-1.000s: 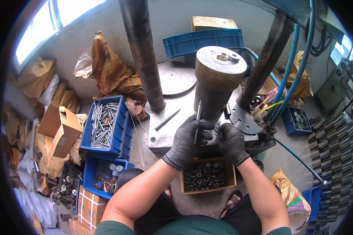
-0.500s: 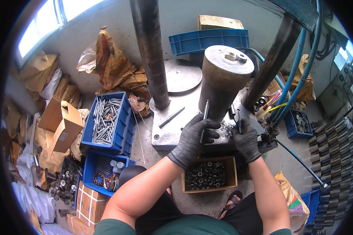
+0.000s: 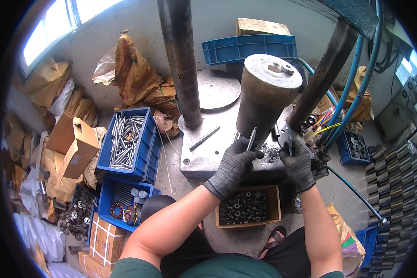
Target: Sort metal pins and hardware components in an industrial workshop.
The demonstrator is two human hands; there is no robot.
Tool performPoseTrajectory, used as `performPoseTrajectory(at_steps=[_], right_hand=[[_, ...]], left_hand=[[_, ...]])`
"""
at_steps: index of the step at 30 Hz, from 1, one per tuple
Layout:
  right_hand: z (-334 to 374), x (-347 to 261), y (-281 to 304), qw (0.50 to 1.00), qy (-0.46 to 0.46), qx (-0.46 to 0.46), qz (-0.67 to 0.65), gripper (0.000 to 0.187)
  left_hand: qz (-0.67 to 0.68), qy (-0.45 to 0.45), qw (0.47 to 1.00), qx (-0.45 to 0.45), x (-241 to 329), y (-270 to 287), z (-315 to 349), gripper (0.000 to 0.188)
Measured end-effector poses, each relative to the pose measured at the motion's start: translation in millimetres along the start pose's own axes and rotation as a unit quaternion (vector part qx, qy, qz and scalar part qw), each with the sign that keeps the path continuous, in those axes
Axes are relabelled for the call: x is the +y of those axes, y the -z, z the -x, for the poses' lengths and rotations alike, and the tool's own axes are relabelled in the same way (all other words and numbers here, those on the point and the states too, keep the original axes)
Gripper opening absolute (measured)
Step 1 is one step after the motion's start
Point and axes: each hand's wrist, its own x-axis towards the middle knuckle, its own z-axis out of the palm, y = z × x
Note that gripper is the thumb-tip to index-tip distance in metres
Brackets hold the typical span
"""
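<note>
My left hand (image 3: 234,167), in a dark grey glove, is closed round a slim metal shaft (image 3: 252,139) that stands up from the fingers and leans right. My right hand (image 3: 297,167), gloved alike, grips a thin, dark, upright metal tool (image 3: 290,142); its exact kind is unclear. Both hands are over the front of a pale metal press table (image 3: 201,160). Between them lies a scatter of small metal pieces (image 3: 270,153). Another shaft (image 3: 205,138) rests on the table left of my left hand. Just beyond my hands rises a thick steel cylinder (image 3: 266,92), with a small ring (image 3: 287,68) on top.
A wooden box (image 3: 278,214) of dark small parts sits below my hands. Blue crates (image 3: 146,143) at left hold many metal shafts and motor parts. Two steel columns (image 3: 183,69) flank the cylinder. Blue hoses (image 3: 356,92) hang at right, near stacked metal parts (image 3: 396,190).
My left hand has dropped slightly, and its shaft now leans farther right and sits lower. The right hand has turned a little, and its tool has shifted slightly right.
</note>
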Motion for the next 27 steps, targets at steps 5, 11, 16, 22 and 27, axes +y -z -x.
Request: performPoseTrajectory(at_steps=[5,11,16,22,27], right_hand=[[20,-51,-1,0.949,-0.124,-0.059,-0.284,0.020],[33,-55,-8,0.941,-0.115,-0.072,-0.310,0.018],[40,-53,-16,0.960,-0.105,-0.037,-0.259,0.017],[40,-47,-11,0.933,-0.157,-0.062,-0.317,0.040],[42,-56,10,0.939,-0.144,-0.154,-0.271,0.068]], left_hand=[[-0.115,0.053,0.992,-0.005,-6,-7,1,0.032],[-0.050,-0.032,0.996,-0.059,-23,-13,5,0.035],[-0.033,-0.016,0.997,-0.066,-23,-16,8,0.034],[-0.112,-0.004,0.992,-0.052,-13,-15,13,0.030],[-0.045,0.038,0.998,0.006,7,-13,15,0.019]])
